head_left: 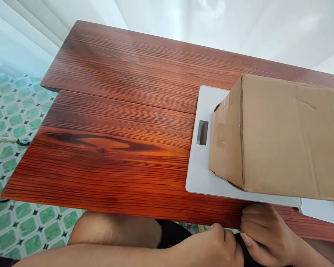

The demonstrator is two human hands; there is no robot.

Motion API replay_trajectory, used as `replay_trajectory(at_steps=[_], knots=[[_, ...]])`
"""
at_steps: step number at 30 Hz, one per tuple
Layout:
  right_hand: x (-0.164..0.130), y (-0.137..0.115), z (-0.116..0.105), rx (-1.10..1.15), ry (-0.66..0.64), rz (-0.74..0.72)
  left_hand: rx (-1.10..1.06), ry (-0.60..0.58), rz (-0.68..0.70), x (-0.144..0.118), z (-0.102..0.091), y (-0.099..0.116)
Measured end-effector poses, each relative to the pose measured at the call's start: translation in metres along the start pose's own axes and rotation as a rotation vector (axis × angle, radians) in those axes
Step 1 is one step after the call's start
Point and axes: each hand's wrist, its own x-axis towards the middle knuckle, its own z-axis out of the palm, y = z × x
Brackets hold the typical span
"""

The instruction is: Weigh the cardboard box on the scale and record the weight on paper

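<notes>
Both my hands are at the table's front edge, low in the view. My left hand (218, 245) is curled into a fist over my lap, close to the other hand. Just right of it, my right hand (267, 234) is also closed, knuckles overlapping the table edge and thumb folded in. Black cloth (247, 254) shows between the two hands; whether either grips it is hidden. Beyond my right hand, a large brown cardboard box (289, 137) rests on a flat white scale (200, 170). The scale's small dark display (202, 132) appears blank. Neither hand touches the box.
The red-brown wooden table (114, 159) has a seam between two offset boards. White sheets (267, 190) or a pad lie partly under the box at right. A pale curtain (161, 15) hangs behind. Green tiled floor (16, 111) and pale metal legs (2, 139) show at left.
</notes>
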Motion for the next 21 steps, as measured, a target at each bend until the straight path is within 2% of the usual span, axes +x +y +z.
replay_trajectory(at_steps=[7, 12, 15, 21], knots=[[0.002, -0.001, -0.001, -0.017, 0.026, 0.002, 0.061, -0.009, -0.011, 0.002, 0.008, 0.002], [-0.009, 0.004, -0.001, -0.058, -0.072, -0.012, 0.047, -0.042, -0.034, 0.001, 0.015, 0.009], [-0.013, 0.005, -0.001, -0.059, -0.100, -0.008, 0.062, -0.002, -0.065, 0.001, 0.013, 0.008], [-0.004, 0.003, -0.002, -0.023, -0.028, -0.038, 0.021, -0.029, -0.023, 0.002, 0.002, 0.001]])
